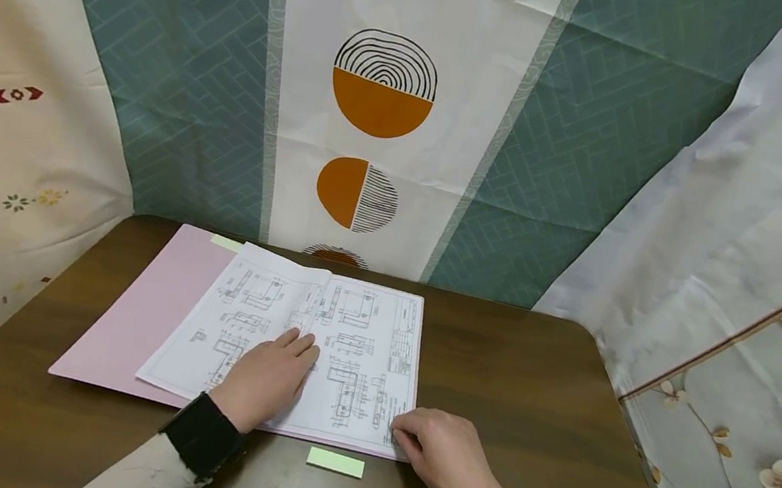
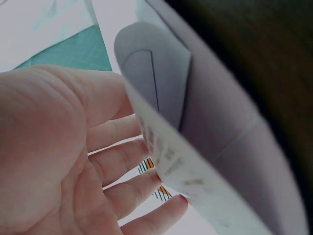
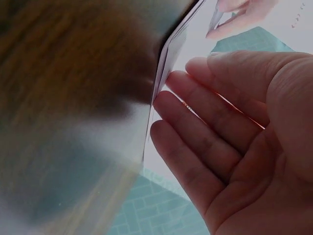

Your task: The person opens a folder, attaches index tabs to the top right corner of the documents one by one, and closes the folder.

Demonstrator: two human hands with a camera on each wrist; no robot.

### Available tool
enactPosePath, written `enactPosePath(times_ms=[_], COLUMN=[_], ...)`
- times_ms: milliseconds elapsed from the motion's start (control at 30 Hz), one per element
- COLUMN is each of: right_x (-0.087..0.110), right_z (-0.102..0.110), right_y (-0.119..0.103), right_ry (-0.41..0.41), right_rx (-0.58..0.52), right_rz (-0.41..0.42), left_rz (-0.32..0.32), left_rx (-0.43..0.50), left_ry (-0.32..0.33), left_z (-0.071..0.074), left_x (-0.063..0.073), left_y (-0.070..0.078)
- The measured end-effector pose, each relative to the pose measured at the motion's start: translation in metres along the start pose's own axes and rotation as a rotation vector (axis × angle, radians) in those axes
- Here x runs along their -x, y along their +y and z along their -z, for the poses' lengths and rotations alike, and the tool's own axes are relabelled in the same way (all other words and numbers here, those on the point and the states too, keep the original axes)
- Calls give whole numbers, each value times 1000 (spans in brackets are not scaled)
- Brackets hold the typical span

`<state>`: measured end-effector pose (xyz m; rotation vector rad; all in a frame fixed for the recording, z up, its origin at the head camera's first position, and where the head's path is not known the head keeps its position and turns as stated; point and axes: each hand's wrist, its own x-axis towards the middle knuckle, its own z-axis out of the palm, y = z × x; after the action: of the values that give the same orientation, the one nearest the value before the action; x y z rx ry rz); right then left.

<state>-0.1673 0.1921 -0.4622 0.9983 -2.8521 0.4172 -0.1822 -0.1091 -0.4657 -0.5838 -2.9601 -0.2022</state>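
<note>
We press our left hand [image 1: 268,377] flat, fingers straight, on the thin white sheets of technical drawings [image 1: 301,340] lying in the open pink paper folder [image 1: 137,316] mid-desk, while our right hand's fingers [image 1: 408,436] touch the near-right corner, judging them light, floppy, crease-prone, best lifted by that corner.

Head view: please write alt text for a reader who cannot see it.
A person's left hand rests flat on sheets of technical drawings lying in an open pink folder on a dark wooden table, while the right hand touches the sheets' near right corner. A small green sticky note lies on the table between the wrists; patterned cloths hang behind.
</note>
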Motion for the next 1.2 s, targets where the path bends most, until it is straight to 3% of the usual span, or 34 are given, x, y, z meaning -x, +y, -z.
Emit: enactPosePath(times_ms=[200,500,767,1033,1200], right_x=[0,2,-5,-2,-1], right_z=[4,4,4,2,1], right_y=[1,3,2,9,8], right_ry=[-17,-22,-39,23,9], right_rx=[8,16,6,30,4], right_rz=[12,22,56,49,34], left_rz=[-18,-11,10,8,-15], left_rx=[-33,-37,-33,-70,-94], left_ry=[31,5,-13,4,20], left_z=[-4,-9,-5,0,2], left_x=[-4,-3,0,-4,-3], left_y=[2,2,-1,9,11])
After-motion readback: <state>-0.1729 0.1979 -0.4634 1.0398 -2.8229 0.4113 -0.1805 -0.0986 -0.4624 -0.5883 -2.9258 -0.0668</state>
